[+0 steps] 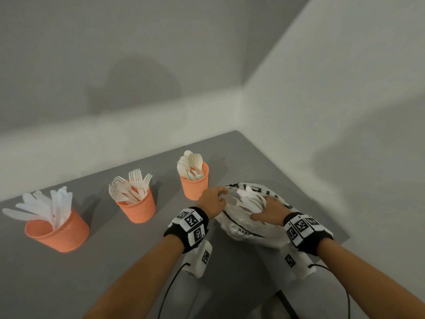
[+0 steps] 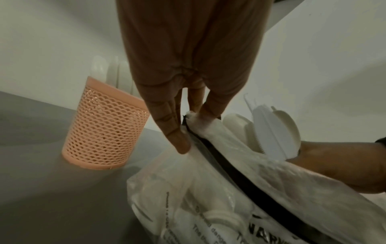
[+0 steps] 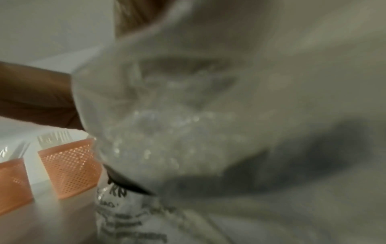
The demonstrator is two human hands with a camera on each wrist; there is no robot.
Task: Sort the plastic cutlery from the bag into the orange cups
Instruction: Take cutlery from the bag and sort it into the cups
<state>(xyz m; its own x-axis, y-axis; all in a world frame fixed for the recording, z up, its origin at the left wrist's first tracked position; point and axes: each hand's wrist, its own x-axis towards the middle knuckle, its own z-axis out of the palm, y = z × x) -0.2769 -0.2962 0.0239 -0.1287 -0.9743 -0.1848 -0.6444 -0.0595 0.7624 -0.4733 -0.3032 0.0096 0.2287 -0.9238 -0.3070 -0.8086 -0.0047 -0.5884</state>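
Observation:
A clear plastic bag with black print lies on the grey table at the right. My left hand pinches the bag's rim and holds the mouth up. My right hand reaches into the mouth and grips a bundle of white cutlery, a serrated knife and spoons among them. Three orange mesh cups stand in a row: knives in the left cup, forks in the middle cup, spoons in the right cup. In the right wrist view blurred bag plastic hides my right fingers.
The spoon cup stands just left of the bag, close to my left hand. White walls meet in a corner behind the table. The table's right edge runs close beside the bag. Cables hang from both wrists.

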